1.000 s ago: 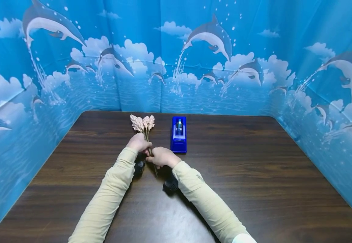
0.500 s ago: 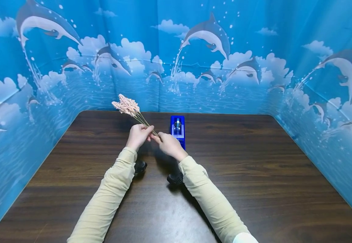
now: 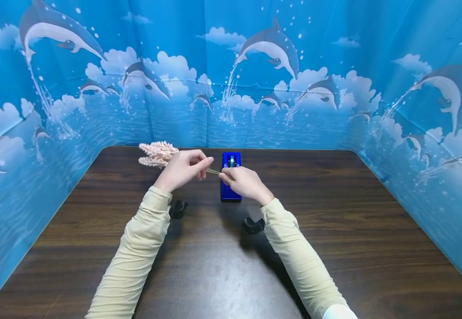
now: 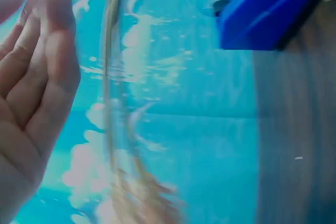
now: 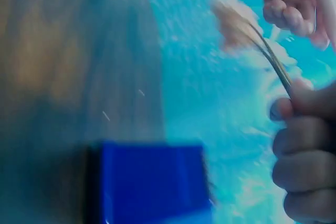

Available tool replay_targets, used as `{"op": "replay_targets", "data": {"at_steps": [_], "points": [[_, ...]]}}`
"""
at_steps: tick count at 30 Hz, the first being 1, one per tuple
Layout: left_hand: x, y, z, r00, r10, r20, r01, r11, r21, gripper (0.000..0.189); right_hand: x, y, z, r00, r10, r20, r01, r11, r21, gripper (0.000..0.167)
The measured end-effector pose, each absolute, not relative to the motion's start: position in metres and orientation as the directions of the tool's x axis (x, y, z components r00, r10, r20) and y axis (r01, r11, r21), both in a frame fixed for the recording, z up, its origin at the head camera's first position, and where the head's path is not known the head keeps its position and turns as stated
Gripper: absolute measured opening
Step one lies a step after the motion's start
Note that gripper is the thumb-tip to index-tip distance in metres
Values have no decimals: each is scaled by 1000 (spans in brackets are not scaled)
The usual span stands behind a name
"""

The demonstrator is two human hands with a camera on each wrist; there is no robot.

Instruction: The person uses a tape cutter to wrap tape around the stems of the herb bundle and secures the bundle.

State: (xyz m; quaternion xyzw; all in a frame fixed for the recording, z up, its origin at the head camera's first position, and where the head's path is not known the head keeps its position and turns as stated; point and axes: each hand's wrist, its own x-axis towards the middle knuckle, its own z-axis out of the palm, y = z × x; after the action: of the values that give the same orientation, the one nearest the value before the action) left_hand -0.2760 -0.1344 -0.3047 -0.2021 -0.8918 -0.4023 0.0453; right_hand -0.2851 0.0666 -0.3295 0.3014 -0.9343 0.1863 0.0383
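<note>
A bunch of dried flowers (image 3: 158, 154) with pale pink heads lies sideways in the air, heads to the left. My right hand (image 3: 247, 182) grips the stem ends, fingers curled around them in the right wrist view. My left hand (image 3: 184, 167) is beside the stems; in the left wrist view a gap shows between its fairly straight fingers (image 4: 55, 51) and the thin stems (image 4: 109, 77). In the head view it covers the middle of the bunch. Behind and below my right hand, partly covered by it, stands a blue tape dispenser (image 3: 231, 194).
The dark wooden table (image 3: 334, 248) spreads out around the hands. A blue curtain (image 3: 223, 119) printed with dolphins hangs along its far edge and both sides. A black wrist device (image 3: 252, 226) shows under the right wrist, another (image 3: 178, 209) by the left.
The bunch has turned from roughly upright to sideways, heads leftward. My right hand has moved right with the stems, over the tape dispenser. My left hand has stopped pinching the stems.
</note>
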Motion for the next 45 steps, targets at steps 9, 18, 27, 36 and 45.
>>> {"op": "replay_targets", "data": {"at_steps": [9, 18, 27, 36, 45], "points": [[-293, -124, -323, -796, 605, 21, 540, 694, 476, 28, -291, 98, -334, -767, -639, 52, -612, 706, -355, 32], [-298, -110, -329, -782, 622, -45, 543, 714, 442, 37, -312, 115, -340, -714, -696, -83, -538, 619, -572, 35], [-296, -102, -332, -818, 573, -48, 518, 770, 372, 39, -316, 130, -342, -709, -697, -109, -474, 585, -658, 33], [-295, -92, -347, -732, 672, -107, 567, 689, 451, 30, -316, 136, -352, -734, -665, -139, -464, 640, -612, 30], [-303, -93, -357, -781, 614, -119, 509, 734, 449, 31, -318, 119, -363, -914, -392, 107, -384, 745, -545, 25]]}}
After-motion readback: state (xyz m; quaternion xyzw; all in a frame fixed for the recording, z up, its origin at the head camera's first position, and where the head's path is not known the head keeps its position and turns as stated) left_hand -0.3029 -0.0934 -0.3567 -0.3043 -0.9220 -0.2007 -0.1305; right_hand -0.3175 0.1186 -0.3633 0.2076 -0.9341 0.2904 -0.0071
